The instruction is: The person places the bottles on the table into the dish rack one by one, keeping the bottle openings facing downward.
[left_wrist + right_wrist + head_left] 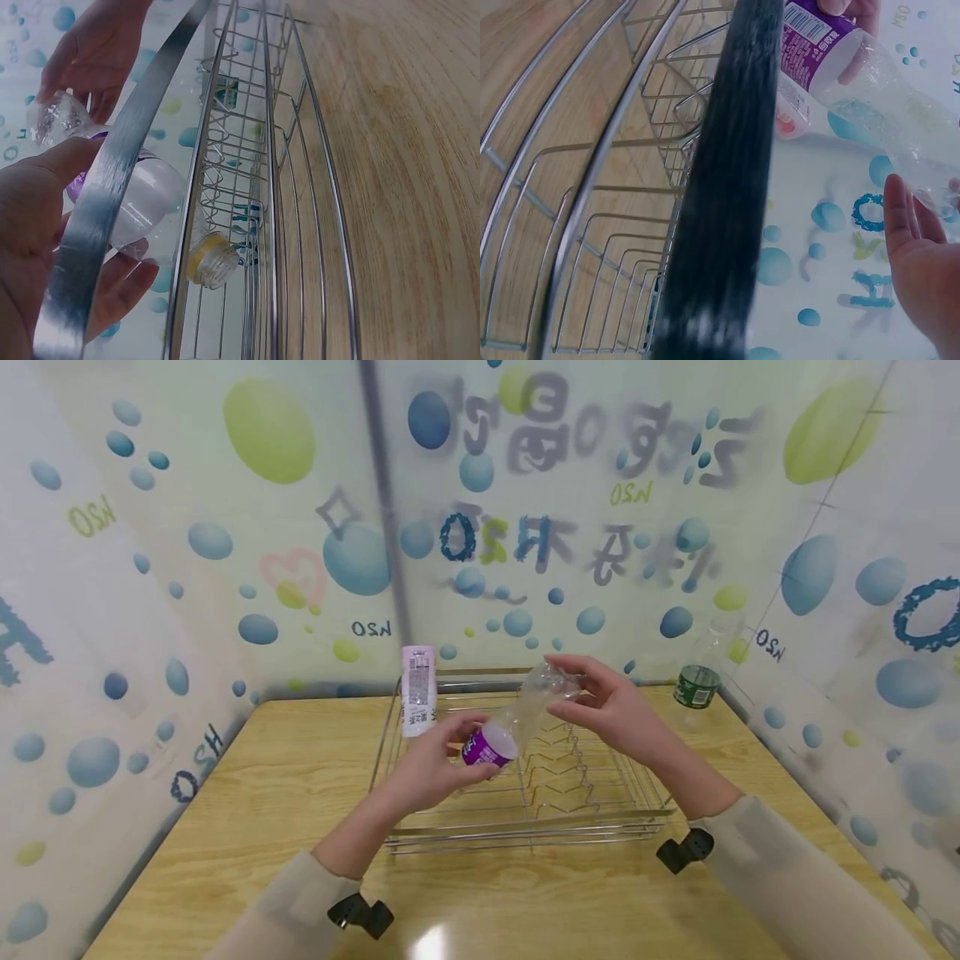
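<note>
A clear bottle (517, 718) with a purple label is held tilted above the wire rack (525, 793) on the bench (247, 827). The left hand (438, 768) grips its labelled end; the right hand (615, 710) holds the crumpled end with curled fingers. 2 other bottles stand behind: a pink one (418, 690) and a green-labelled one (697, 687).

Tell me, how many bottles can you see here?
3. A clear bottle with a purple label is held in both hands over the wire rack. A pink-white bottle stands at the rack's back left corner. A green-labelled bottle stands by the right wall.
</note>
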{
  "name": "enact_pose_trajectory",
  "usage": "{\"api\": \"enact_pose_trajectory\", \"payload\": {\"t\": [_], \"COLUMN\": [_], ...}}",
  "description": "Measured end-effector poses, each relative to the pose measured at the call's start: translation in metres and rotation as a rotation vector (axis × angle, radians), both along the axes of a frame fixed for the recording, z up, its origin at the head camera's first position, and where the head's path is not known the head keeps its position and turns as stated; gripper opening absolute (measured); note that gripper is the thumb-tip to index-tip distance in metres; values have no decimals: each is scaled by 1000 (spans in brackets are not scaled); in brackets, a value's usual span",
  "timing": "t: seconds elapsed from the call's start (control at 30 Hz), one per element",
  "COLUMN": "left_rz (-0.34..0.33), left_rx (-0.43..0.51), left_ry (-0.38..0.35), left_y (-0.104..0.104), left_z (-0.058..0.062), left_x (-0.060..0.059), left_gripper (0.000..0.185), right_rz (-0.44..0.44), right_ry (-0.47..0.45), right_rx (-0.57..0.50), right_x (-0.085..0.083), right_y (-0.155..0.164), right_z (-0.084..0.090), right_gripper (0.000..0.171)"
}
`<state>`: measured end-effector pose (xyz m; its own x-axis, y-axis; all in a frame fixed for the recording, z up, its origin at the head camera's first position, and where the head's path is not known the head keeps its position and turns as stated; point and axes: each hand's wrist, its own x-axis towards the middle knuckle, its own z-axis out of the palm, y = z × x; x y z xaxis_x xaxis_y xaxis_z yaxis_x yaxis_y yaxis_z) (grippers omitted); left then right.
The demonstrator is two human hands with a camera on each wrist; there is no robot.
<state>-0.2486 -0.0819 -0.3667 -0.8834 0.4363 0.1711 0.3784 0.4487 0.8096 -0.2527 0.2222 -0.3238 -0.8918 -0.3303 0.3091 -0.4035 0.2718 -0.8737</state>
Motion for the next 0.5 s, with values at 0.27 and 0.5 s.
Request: {"api": "enact_pose_trajectory", "payload": {"t": [0.27, 0.5], "left_rz": [-26, -30], "left_rx": [54, 79], "left_ry": [-56, -47], "left_y": [0, 1], "left_z": [-3, -4], "left_x": [-2, -2], "left_gripper": [71, 76], "right_rz": [-9, 0], "right_ry": [-1, -25], "right_rx": [-1, -38], "right_x": [-3, -6], "right_y": [-11, -17], "right_z": [5, 5], "right_gripper": [66, 77]}}
